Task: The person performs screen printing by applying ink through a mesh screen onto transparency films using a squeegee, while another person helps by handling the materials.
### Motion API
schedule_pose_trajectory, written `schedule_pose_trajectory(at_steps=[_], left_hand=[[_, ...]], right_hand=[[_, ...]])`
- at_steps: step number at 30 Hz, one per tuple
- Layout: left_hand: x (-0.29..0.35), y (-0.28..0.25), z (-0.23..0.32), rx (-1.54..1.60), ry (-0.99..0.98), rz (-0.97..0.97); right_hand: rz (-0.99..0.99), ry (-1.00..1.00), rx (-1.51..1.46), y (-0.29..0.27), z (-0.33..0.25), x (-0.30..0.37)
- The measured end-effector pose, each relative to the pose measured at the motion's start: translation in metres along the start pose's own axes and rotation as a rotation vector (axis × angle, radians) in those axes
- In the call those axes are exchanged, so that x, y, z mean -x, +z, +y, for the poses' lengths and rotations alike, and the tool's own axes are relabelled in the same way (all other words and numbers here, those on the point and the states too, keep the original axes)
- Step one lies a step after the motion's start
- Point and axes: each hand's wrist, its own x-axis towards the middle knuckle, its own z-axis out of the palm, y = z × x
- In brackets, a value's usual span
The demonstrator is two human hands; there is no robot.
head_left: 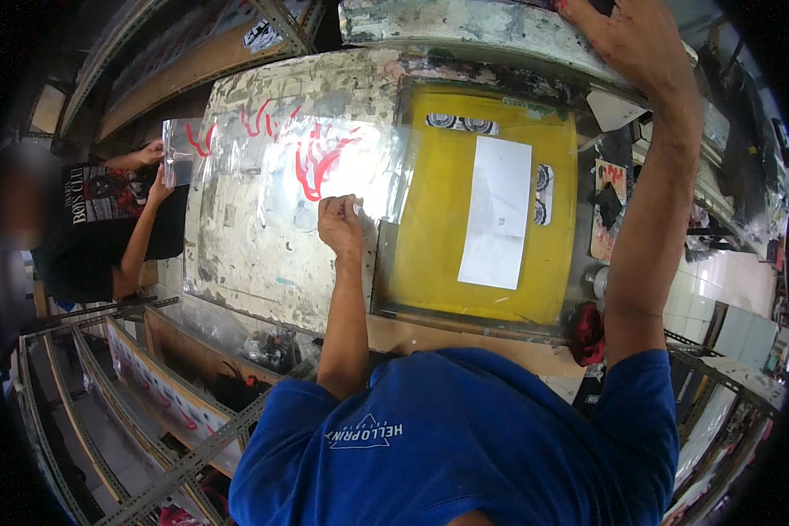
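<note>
My left hand (340,225) is closed, its fingers pinched at the near edge of a clear plastic sheet (401,167). Bold red flame-like shapes (310,167) show on the sheet, which lies over a paint-worn table (237,254). To the right of that hand is a yellow screen-printing frame (425,254). A white paper sheet (498,210) rests on its mesh, between dark printed motifs. My right arm reaches to the far right, where my right hand (636,44) bends round something dark at the upper picture edge. Part of its fingers is cut off there.
At the left a co-worker in a black shirt (83,263) holds the film's far-left end with both hands (156,167). Metal racks with boards (162,377) stand at the lower left. A pale ledge (465,31) runs behind the table. Red cloth (587,333) hangs by the frame's near right corner.
</note>
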Motion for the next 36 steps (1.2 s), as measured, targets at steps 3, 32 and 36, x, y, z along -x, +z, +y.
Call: schedule_pose_trajectory(at_steps=[3,32,36], left_hand=[[-0.005,-0.009,0.039,0.162,-0.012,-0.131],[0.073,0.117,0.131,-0.127,0.669,-0.713],[0.072,0.115,0.133,-0.140,0.661,-0.723]], right_hand=[[-0.001,0.000,0.025,0.001,0.008,-0.001],[-0.028,0.007,0.008,0.000,0.006,-0.001],[0.019,-0.060,0.029,-0.005,-0.010,0.013]])
